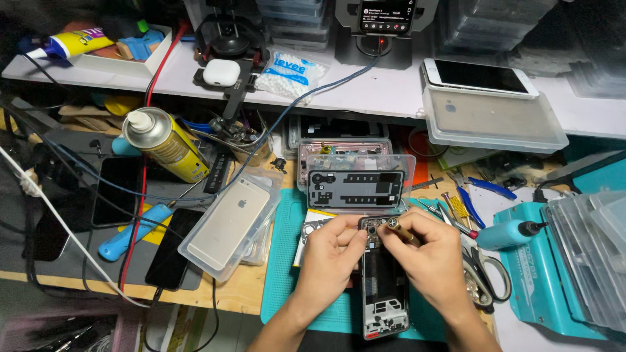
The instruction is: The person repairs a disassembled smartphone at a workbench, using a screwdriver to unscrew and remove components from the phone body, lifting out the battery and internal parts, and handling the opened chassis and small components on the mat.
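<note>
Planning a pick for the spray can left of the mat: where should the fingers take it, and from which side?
Grip the yellow spray can across its round body, mid-length, coming from above. It lies tilted with its white cap end toward the camera's upper left, so the long curved sides are exposed. Cables and a dark phone crowd its lower end, so avoid approaching from there.

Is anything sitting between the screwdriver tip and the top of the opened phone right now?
Nothing visible does. The right hand holds the screwdriver with its tip down at the top end of the opened phone, and the left hand pinches that same end from the side. The exact contact point is too small to make out.
</note>
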